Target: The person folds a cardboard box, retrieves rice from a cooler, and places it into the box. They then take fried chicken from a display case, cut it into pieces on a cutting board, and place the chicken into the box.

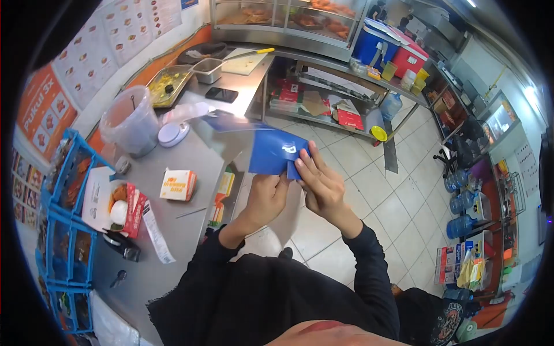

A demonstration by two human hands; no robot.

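Observation:
Above the floor beside the counter, I hold a blue cardboard box, partly folded, with a small white logo and a flap that sticks out to the left. My left hand is closed on its lower edge, thumb up. On its right side lies my right hand, fingers pressed against the card near the logo. Nearest on the steel counter is a small white and orange box. Farther left, an opened carton holds food and a white round item beside a red packet.
A receipt, a black stapler and blue bins lie to the left. Behind stand a plastic bucket, a phone, a metal tray and a display case. Another person is at lower right.

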